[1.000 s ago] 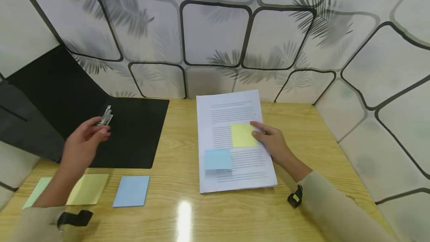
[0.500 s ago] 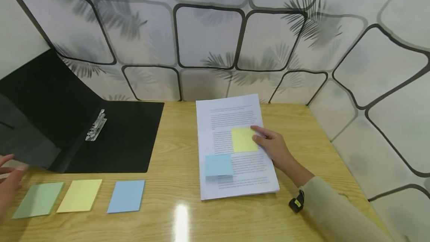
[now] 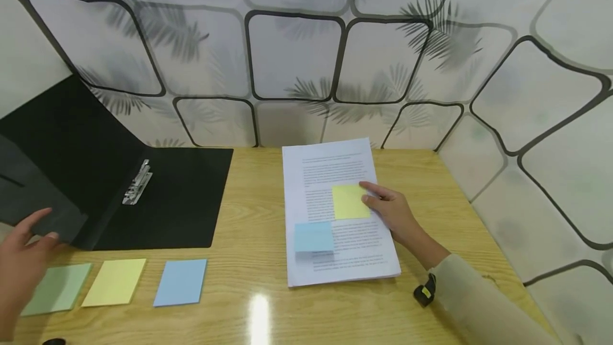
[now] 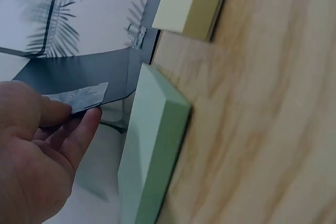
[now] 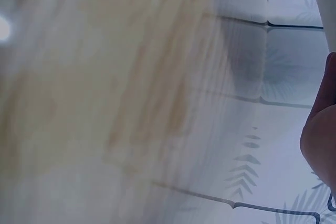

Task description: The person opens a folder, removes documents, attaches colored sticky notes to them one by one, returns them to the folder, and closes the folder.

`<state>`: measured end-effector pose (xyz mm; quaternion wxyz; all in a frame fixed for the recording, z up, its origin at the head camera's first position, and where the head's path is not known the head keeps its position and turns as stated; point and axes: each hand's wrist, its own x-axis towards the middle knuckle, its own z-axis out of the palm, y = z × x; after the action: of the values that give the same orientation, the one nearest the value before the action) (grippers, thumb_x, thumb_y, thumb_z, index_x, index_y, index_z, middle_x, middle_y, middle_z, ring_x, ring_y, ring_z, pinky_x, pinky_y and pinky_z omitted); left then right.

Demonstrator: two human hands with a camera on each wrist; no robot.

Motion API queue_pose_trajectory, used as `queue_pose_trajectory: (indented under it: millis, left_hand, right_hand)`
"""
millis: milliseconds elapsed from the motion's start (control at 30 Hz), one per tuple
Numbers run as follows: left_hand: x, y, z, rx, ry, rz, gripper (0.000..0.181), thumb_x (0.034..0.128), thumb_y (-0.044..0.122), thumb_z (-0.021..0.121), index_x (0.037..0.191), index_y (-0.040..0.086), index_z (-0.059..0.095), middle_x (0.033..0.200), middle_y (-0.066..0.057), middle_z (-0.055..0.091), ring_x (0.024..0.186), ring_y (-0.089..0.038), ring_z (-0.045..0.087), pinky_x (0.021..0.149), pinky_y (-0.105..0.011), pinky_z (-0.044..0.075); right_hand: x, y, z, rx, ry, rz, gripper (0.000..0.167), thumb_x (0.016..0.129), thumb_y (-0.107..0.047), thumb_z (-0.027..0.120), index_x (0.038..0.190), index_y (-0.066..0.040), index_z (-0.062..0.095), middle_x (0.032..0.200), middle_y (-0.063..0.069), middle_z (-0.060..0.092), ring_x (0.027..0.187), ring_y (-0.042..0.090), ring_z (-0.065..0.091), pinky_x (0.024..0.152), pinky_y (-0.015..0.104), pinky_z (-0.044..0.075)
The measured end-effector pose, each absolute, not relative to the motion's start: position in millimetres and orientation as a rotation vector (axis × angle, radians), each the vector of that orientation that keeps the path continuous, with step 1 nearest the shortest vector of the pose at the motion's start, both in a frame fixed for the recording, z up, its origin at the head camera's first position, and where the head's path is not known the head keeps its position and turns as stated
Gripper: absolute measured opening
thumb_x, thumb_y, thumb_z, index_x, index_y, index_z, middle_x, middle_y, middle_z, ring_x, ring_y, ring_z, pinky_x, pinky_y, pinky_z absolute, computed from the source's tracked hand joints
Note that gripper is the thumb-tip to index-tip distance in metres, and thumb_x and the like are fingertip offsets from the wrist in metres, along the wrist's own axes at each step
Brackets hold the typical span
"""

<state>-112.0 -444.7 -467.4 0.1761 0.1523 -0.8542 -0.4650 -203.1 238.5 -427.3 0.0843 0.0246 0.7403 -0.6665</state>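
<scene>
A black ring binder (image 3: 187, 201) lies spread at the left, its left cover raised against the wall. Its metal clip (image 3: 138, 182) stands up with the lever visible. My left hand (image 3: 21, 260) pinches the lower edge of the raised cover, near a clear pocket (image 4: 84, 95), thumb on one face and fingers on the other. My right hand (image 3: 395, 212) grips the right edge of a stack of printed paper (image 3: 335, 169), thumb and index finger on top by a yellow sticky note (image 3: 351, 202). A blue sticky note (image 3: 313, 237) is stuck lower left on the top sheet.
Along the front left lie a green sticky-note pad (image 3: 59, 289), a yellow pad (image 3: 115, 282) and a blue pad (image 3: 180, 282). The patterned wall (image 3: 297, 57) rises directly behind the wooden table (image 3: 258, 217).
My left hand has moved from the metal clip leftward and down, out towards the frame's edge, then onto the binder's raised cover. My right hand has stayed on the paper.
</scene>
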Motion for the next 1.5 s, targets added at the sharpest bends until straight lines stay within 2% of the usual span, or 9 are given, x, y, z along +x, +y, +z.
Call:
queue_pose_trajectory:
  millis: [67,133,267,367,500,733,1033,1267,1500]
  left_hand:
    - [-111.7,-433.2,-459.9,0.489,-2.455,-1.276,0.066,0.1048,0.000,0.040,0.161,0.031,0.024,0.076,0.026,0.047,0.064,0.017,0.050,0.057,-0.005,0.042]
    - [-111.3,-422.5,-454.0,0.545,-2.494,-1.226,0.065,0.1051,0.002,0.041,0.162,0.028,0.024,0.072,0.030,0.044,0.062,0.018,0.048,0.052,-0.013,0.043]
    - [-109.4,-400.0,-444.5,0.564,-2.476,-1.362,0.065,0.1043,0.003,0.045,0.161,0.025,0.025,0.079,0.040,0.046,0.063,0.019,0.053,0.051,-0.016,0.046]
    - [-106.1,-380.4,-438.3,0.482,-2.278,-1.750,0.067,0.1017,-0.001,0.050,0.160,0.023,0.029,0.080,0.031,0.060,0.065,0.010,0.063,0.057,-0.012,0.051]
    - [-102.2,-351.4,-433.3,0.358,-2.085,-2.092,0.069,0.0996,0.000,0.057,0.160,0.015,0.028,0.095,0.025,0.063,0.074,0.002,0.069,0.066,-0.014,0.056]
    - [-102.4,-291.1,-430.3,0.345,-2.211,-2.034,0.065,0.1014,0.007,0.058,0.160,0.011,0.029,0.106,0.022,0.057,0.081,0.003,0.068,0.074,-0.013,0.055]
    - [-91.3,-220.2,-429.2,0.393,-2.309,-2.008,0.061,0.1019,0.003,0.055,0.158,0.011,0.032,0.092,0.016,0.063,0.081,0.001,0.069,0.078,-0.014,0.054]
    - [-81.1,-174.2,-433.7,0.402,-2.430,-2.086,0.063,0.1020,0.006,0.055,0.159,0.019,0.031,0.082,-0.004,0.069,0.087,-0.010,0.071,0.082,-0.020,0.056]
    - [-67.6,-142.4,-443.9,0.395,-2.449,-2.144,0.067,0.0998,0.005,0.057,0.159,0.020,0.030,0.097,-0.012,0.075,0.094,-0.013,0.071,0.082,-0.020,0.054]
  right_hand:
    - [-203.0,239.3,-427.3,0.076,2.212,-1.990,0.054,0.093,-0.031,0.075,0.142,-0.016,0.060,0.152,0.010,0.050,0.093,0.013,0.072,0.073,0.027,0.060]
    - [-202.9,240.5,-427.2,0.079,2.212,-1.992,0.053,0.093,-0.030,0.075,0.142,-0.016,0.060,0.152,0.010,0.050,0.094,0.012,0.072,0.073,0.027,0.060]
    - [-203.2,244.3,-427.8,0.088,2.222,-1.986,0.054,0.093,-0.031,0.075,0.142,-0.016,0.059,0.153,0.010,0.049,0.095,0.011,0.071,0.073,0.026,0.060]
    - [-202.8,246.5,-427.8,0.095,2.218,-1.987,0.055,0.093,-0.031,0.074,0.143,-0.016,0.058,0.153,0.011,0.048,0.095,0.011,0.071,0.074,0.026,0.060]
    - [-200.6,246.9,-427.3,0.099,2.193,-1.977,0.055,0.095,-0.030,0.073,0.145,-0.016,0.056,0.153,0.012,0.047,0.096,0.013,0.071,0.075,0.027,0.060]
    - [-197.9,243.6,-425.6,0.117,2.176,-1.971,0.054,0.096,-0.028,0.070,0.146,-0.015,0.055,0.156,0.011,0.044,0.097,0.013,0.070,0.076,0.026,0.060]
    - [-199.4,244.5,-426.2,0.157,2.186,-1.936,0.052,0.099,-0.026,0.067,0.148,-0.015,0.053,0.159,0.009,0.040,0.101,0.011,0.068,0.079,0.024,0.059]
    - [-200.3,246.2,-429.0,0.194,2.200,-1.895,0.050,0.101,-0.022,0.063,0.149,-0.014,0.051,0.159,0.010,0.040,0.106,0.011,0.065,0.082,0.023,0.057]
    - [-201.9,246.2,-433.3,0.251,2.201,-1.862,0.049,0.102,-0.019,0.060,0.150,-0.013,0.050,0.156,0.014,0.042,0.104,0.012,0.067,0.080,0.023,0.058]
